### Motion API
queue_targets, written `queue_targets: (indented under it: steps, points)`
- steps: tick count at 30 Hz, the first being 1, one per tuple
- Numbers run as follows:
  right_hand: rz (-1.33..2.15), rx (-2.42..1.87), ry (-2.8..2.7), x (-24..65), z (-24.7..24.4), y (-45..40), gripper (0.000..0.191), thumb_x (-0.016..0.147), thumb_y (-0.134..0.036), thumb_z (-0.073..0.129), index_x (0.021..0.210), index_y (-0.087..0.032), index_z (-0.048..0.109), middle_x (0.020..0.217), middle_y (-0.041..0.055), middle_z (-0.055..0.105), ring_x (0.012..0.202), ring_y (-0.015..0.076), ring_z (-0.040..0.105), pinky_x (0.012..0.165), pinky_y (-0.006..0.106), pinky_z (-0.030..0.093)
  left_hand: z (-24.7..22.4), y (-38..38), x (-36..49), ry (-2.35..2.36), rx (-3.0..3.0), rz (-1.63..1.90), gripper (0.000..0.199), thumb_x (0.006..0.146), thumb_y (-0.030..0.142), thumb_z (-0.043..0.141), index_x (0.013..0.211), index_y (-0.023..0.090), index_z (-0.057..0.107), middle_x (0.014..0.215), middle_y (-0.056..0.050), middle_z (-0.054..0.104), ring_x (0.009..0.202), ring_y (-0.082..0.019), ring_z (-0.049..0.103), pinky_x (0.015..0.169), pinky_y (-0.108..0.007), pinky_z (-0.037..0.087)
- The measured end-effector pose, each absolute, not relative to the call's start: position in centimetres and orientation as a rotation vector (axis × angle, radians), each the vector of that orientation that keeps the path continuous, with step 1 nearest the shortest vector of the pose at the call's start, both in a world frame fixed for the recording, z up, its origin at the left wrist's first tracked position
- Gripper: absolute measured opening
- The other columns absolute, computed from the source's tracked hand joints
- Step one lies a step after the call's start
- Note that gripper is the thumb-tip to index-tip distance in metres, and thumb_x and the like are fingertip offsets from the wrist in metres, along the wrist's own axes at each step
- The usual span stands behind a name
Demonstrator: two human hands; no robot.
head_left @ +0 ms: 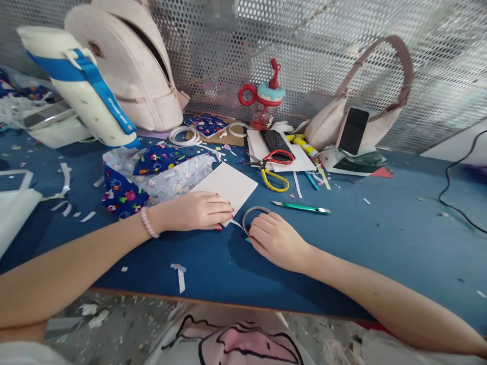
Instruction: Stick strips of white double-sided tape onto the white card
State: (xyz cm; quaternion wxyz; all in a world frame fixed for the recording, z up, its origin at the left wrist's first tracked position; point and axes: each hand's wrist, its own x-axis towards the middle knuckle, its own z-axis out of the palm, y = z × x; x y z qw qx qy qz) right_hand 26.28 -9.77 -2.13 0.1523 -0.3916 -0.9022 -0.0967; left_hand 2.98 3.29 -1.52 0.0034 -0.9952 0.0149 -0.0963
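Observation:
A white square card [231, 181] lies at an angle on the blue table. My left hand [194, 210], with a pink bead bracelet at its wrist, rests flat over the card's near left part, fingers stretched out. My right hand [279, 241] is closed round a thin roll of tape [245, 219] standing close to the card's right corner. A short pale strip [236, 223] runs between the roll and the card's near edge. Just beyond my right hand lies a green craft knife [304, 207]. Scissors [274, 170] with red and yellow handles rest farther back.
Blue patterned paper [125, 190] and clear wrapping sit behind my left arm. A white bottle [76, 86], backpack [129, 71], red cup [262, 109], white cable coil [183, 136], handbag [319, 126] and phone [353, 131] line the back. Paper scraps [180, 279] are scattered about.

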Motion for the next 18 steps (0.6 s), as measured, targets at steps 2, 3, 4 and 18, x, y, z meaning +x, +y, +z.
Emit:
queue_targets:
  steps: [2, 3, 4, 18]
  points:
    - [-0.256, -1.141, -2.503, 26.8, -2.2, -9.7, 0.020, 0.094, -0.015, 0.041, 0.078, -0.018, 0.052, 0.070, 0.0043, 0.059, 0.068, 0.0170, 0.053, 0.064, 0.029, 0.039, -1.4, 3.4, 3.0, 0.063, -3.087, -0.359, 0.032, 0.099, 0.034, 0.050, 0.122, 0.018, 0.063, 0.125, -0.013, 0.065, 0.118, -0.024, 0.059, 0.108, -0.043, 0.044]
    - [-0.233, -1.141, -2.447, 27.1, -2.2, -9.7, 0.019, 0.094, -0.014, 0.039, 0.079, -0.018, 0.050, 0.069, 0.0041, 0.059, 0.065, 0.0167, 0.053, 0.062, 0.028, 0.039, -1.3, 3.4, 2.9, 0.073, -3.066, -0.400, 0.033, 0.099, 0.036, 0.049, 0.122, 0.017, 0.063, 0.125, -0.014, 0.065, 0.119, -0.025, 0.059, 0.107, -0.044, 0.044]
    - [-0.204, -1.138, -2.390, 27.4, -2.0, -9.7, 0.018, 0.094, -0.012, 0.038, 0.081, -0.019, 0.048, 0.067, 0.0034, 0.059, 0.062, 0.0161, 0.052, 0.060, 0.027, 0.040, -1.3, 3.4, 2.9, 0.072, -3.044, -0.446, 0.033, 0.100, 0.035, 0.048, 0.123, 0.017, 0.062, 0.125, -0.014, 0.065, 0.119, -0.025, 0.059, 0.107, -0.045, 0.044]
    - [-0.526, -0.897, -2.162, 29.4, 2.3, -10.5, 0.013, 0.085, -0.013, 0.046, 0.081, -0.024, 0.039, 0.052, -0.0059, 0.044, 0.046, 0.0126, 0.037, 0.048, 0.026, 0.028, 2.3, 1.5, -0.1, -0.287, -2.844, -1.085, 0.011, 0.090, 0.024, 0.060, 0.097, 0.031, 0.066, 0.095, 0.003, 0.076, 0.088, -0.017, 0.072, 0.088, -0.037, 0.057]
